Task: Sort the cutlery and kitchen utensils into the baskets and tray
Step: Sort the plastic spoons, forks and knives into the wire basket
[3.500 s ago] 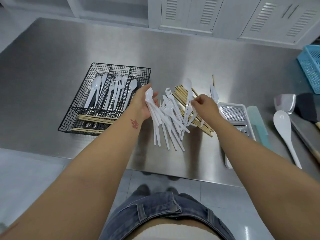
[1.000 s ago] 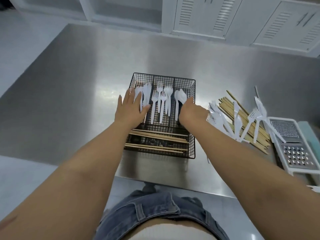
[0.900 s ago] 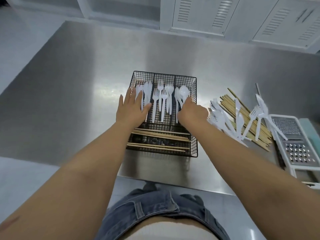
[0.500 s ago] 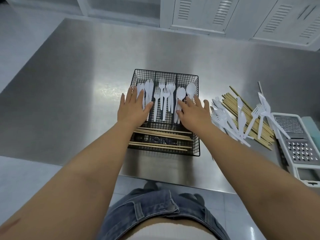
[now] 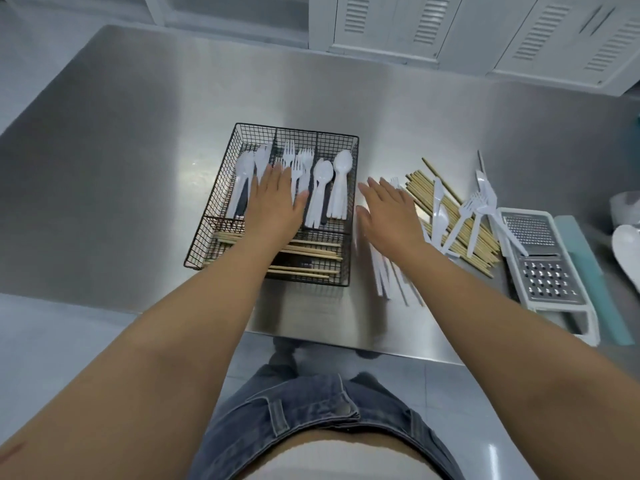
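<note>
A black wire basket (image 5: 221, 188) stands mid-table, with white plastic knives, forks (image 5: 298, 161) and spoons (image 5: 337, 181) in its three long compartments and wooden chopsticks (image 5: 311, 252) in the front one. My left hand (image 5: 277, 202) lies flat and open over the knife and fork compartments. My right hand (image 5: 388, 213) hovers open just right of the basket, over a loose pile of white plastic cutlery (image 5: 384, 271). More white forks and knives (image 5: 481, 202) lie across a heap of loose chopsticks (image 5: 460, 233) further right.
A white-framed metal grater (image 5: 540, 271) lies right of the chopstick heap, next to a pale teal item (image 5: 588, 268). A large white spoon (image 5: 628, 244) shows at the right edge. White cabinets (image 5: 450, 26) stand behind the steel table (image 5: 121, 150), whose near edge runs below the basket.
My right hand has left the spoon compartment and moved right, out of the basket, over the loose cutlery. My left hand stays flat on the basket.
</note>
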`<state>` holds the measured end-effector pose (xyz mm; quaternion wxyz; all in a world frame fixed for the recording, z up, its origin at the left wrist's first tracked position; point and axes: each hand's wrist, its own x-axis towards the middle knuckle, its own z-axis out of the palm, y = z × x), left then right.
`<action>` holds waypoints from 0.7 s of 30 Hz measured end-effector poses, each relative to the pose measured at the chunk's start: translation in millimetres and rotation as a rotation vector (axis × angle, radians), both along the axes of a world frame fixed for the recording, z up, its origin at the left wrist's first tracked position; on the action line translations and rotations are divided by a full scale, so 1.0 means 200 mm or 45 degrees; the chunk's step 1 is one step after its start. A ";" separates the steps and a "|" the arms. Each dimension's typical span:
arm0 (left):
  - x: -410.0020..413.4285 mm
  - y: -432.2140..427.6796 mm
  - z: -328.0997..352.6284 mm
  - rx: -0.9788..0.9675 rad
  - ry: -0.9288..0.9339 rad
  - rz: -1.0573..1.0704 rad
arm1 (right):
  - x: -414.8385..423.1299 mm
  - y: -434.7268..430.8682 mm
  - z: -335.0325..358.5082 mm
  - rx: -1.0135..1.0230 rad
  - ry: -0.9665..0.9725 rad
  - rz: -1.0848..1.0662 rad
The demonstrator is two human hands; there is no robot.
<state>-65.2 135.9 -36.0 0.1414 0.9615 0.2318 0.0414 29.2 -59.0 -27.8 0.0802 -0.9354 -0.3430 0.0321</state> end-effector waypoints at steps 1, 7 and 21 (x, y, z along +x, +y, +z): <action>0.01 -0.08 0.01 -0.036 -0.025 -0.015 | 0.01 -0.06 0.00 0.000 0.007 -0.017; 0.07 -0.50 0.01 -0.143 -0.069 -0.078 | 0.04 -0.39 0.00 -0.088 -0.075 -0.078; 0.07 -0.86 -0.06 0.194 0.078 -0.107 | 0.07 -0.64 -0.06 -0.230 -0.230 0.032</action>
